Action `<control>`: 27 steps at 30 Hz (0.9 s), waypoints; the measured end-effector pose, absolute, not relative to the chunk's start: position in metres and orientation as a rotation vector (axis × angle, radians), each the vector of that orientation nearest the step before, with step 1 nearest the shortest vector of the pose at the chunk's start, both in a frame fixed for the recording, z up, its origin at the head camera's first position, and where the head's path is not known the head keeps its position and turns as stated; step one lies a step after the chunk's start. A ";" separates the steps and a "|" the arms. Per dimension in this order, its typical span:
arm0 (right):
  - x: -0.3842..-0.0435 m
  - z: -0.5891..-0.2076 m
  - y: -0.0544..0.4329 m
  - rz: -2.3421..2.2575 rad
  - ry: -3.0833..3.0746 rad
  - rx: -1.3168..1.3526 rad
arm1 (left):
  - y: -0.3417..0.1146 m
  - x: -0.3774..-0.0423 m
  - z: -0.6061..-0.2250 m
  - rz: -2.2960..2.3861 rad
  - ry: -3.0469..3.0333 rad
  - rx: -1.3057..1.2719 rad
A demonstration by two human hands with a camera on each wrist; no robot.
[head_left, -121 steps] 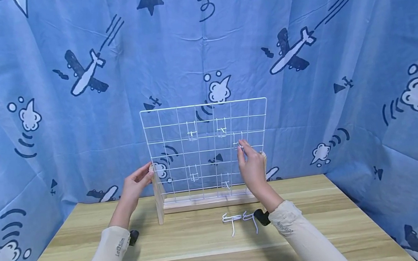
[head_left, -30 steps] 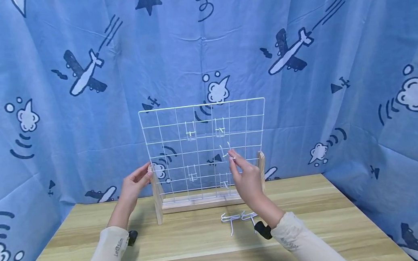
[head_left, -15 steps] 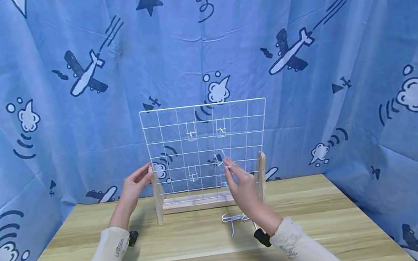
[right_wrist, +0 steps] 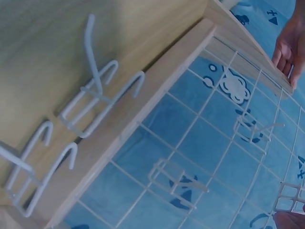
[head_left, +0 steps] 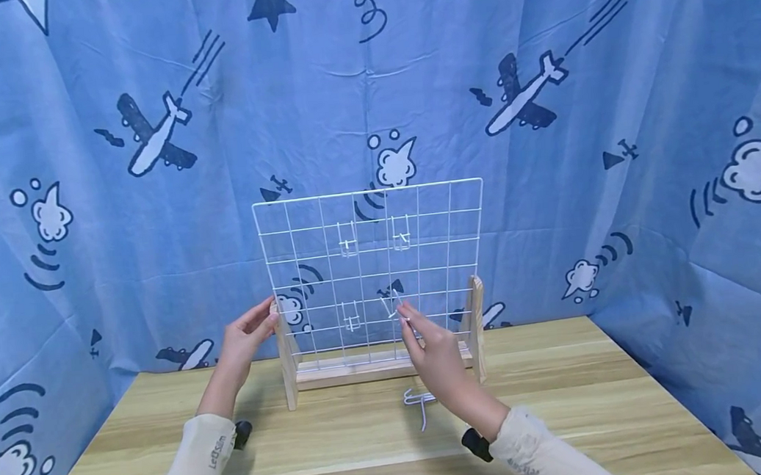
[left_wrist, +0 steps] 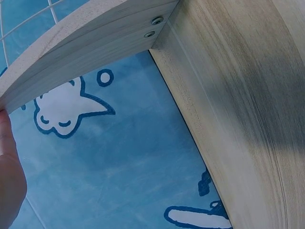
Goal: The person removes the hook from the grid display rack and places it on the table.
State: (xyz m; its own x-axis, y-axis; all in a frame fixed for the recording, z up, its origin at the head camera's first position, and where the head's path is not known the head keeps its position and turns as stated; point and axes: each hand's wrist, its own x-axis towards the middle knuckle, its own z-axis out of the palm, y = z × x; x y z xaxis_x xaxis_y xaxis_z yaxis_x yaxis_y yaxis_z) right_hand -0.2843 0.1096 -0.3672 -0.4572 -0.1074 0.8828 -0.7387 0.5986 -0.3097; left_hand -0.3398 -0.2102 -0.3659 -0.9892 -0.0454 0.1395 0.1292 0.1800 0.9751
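Observation:
A white wire grid panel (head_left: 367, 191) stands upright in a wooden stand (head_left: 357, 373). My left hand (head_left: 245, 342) grips the upper end of the stand's left post (head_left: 287, 369) between thumb and fingers. Between thumb and fingertips, my right hand (head_left: 436, 348) pinches a white wire hook (head_left: 390, 304), tilted, before the grid's lower middle; whether it touches the wires I cannot tell. Several similar hooks hang on the grid: an upper-left hook (head_left: 348, 247), an upper-middle hook (head_left: 401, 240), a lower-left hook (head_left: 351, 320). Another hung hook (right_wrist: 174, 183) shows in the right wrist view.
Two loose hooks lie on the wooden table (head_left: 342, 446) in front of the stand: one hook (head_left: 421, 398) shows beside my right forearm, while the other hook (right_wrist: 33, 176) is visible only in the right wrist view. A blue patterned curtain (head_left: 370, 84) surrounds the table.
My right hand has carried the hook from the grid's right side down and to the left, now covering the lower-middle hung hook in the head view. The left hand has stayed on the post.

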 end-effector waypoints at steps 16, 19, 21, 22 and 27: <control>-0.282 -0.377 0.109 0.805 -1.929 0.779 | -0.211 -0.343 -0.368 -1.908 -2.298 -0.091; -0.283 -0.380 0.109 0.758 -1.937 0.807 | -0.211 -0.343 -0.368 -1.908 -2.296 -0.084; -0.283 -0.382 0.110 0.726 -1.946 0.828 | -0.211 -0.343 -0.368 -1.915 -2.302 -0.092; -0.283 -0.382 0.110 0.710 -1.952 0.838 | -0.212 -0.343 -0.368 -1.914 -2.306 -0.097; -0.282 -0.387 0.111 0.643 -1.963 0.880 | -0.212 -0.344 -0.368 -1.922 -2.306 -0.090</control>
State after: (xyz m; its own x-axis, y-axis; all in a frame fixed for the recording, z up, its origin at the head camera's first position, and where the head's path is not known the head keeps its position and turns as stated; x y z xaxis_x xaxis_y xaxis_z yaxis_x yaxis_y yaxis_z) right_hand -0.2824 0.1106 -0.3874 -0.3753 -0.3328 0.8651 -0.7802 0.6173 -0.1010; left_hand -0.3436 -0.2124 -0.3676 -0.9887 -0.0420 0.1438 0.1339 0.1829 0.9740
